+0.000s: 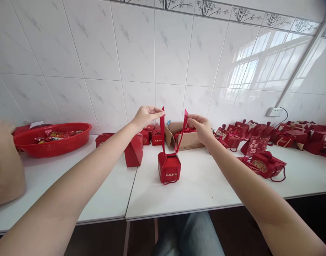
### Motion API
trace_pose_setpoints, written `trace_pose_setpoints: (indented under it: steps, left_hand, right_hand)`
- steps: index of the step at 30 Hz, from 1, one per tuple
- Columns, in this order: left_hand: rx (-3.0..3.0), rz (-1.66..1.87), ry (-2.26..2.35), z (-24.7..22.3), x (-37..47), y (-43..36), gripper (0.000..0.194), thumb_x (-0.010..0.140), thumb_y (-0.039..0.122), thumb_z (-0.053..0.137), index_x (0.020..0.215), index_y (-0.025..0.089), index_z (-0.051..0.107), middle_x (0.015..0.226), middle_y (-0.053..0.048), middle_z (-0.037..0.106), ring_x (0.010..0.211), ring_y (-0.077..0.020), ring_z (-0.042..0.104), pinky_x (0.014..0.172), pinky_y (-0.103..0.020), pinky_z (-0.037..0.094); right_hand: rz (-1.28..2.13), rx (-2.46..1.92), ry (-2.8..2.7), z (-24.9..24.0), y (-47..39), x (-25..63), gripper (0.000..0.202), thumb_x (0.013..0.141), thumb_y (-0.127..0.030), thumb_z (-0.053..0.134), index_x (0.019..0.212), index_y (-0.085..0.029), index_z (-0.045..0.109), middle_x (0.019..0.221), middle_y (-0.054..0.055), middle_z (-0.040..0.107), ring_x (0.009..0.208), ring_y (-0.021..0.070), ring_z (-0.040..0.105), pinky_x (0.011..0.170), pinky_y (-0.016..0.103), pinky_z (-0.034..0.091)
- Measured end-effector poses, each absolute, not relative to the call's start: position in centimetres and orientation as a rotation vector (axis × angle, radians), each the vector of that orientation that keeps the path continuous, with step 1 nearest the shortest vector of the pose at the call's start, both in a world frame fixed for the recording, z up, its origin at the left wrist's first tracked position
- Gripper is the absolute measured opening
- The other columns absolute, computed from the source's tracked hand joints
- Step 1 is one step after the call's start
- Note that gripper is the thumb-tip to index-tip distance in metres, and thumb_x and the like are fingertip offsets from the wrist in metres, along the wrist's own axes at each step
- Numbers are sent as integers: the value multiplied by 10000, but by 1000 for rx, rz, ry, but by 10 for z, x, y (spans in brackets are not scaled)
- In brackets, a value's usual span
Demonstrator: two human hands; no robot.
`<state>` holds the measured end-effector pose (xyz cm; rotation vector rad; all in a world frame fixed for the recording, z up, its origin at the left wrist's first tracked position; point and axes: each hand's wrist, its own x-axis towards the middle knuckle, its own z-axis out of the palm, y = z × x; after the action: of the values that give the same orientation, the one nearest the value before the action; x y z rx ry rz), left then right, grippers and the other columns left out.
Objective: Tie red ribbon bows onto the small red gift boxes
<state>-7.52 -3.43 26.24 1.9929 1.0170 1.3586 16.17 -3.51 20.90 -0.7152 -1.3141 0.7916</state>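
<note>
A small red gift box (169, 168) with pale lettering and a red cord on its front stands on the white table. Two ends of a red ribbon (162, 133) rise from its top in a V. My left hand (149, 116) pinches the tip of the left end between thumb and finger. The right end is pinched at its tip by my right hand (200, 125). Both hands are raised above the box, apart from each other and not touching it.
Behind the box stands an open cardboard carton (192, 140) holding red items. A red basket (58, 144) of wrapped sweets is at the left, beside another person's arm (6, 167). Several red boxes (268, 164) cover the right side. A tiled wall runs behind.
</note>
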Motion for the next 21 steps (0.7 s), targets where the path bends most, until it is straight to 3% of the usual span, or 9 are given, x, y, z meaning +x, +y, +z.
trace_pose_setpoints:
  steps: [4, 7, 10, 16, 21]
  left_hand:
    - [1967, 1455, 933, 256, -74, -35, 113, 709, 244, 701, 765, 169, 637, 880, -68, 720, 875, -181, 639, 712, -272, 477]
    - [1823, 1588, 935, 252, -67, -38, 134, 733, 197, 663, 828, 190, 569, 817, -41, 726, 671, -134, 626, 581, -244, 449]
    - [1719, 1641, 983, 251, -58, -42, 184, 744, 189, 647, 910, 199, 567, 829, -35, 730, 533, -105, 564, 478, -227, 381]
    - [1692, 1695, 934, 250, -44, -40, 76, 753, 234, 663, 762, 163, 639, 769, -47, 707, 771, -156, 642, 635, -252, 467]
    - [1626, 1723, 909, 247, -38, -39, 82, 720, 225, 697, 749, 164, 650, 793, -30, 684, 814, -150, 628, 720, -269, 492]
  right_hand:
    - [752, -679, -1293, 211, -35, 156, 280, 630, -316, 764, 848, -196, 637, 790, 3, 654, 683, 111, 580, 626, 256, 461]
    - [732, -661, -1267, 214, -35, 153, 412, 615, -301, 773, 968, -221, 576, 771, -27, 642, 659, 102, 572, 601, 245, 457]
    - [739, -728, -1269, 218, -36, 150, 413, 616, -310, 762, 985, -201, 610, 792, -3, 650, 681, 117, 580, 603, 259, 462]
    - [770, -859, -1227, 223, -39, 150, 225, 610, -305, 758, 778, -177, 683, 771, 17, 662, 657, 120, 571, 615, 281, 455]
    - [779, -820, -1235, 227, -41, 153, 213, 594, -314, 785, 713, -185, 664, 712, 6, 655, 658, 123, 599, 634, 278, 473]
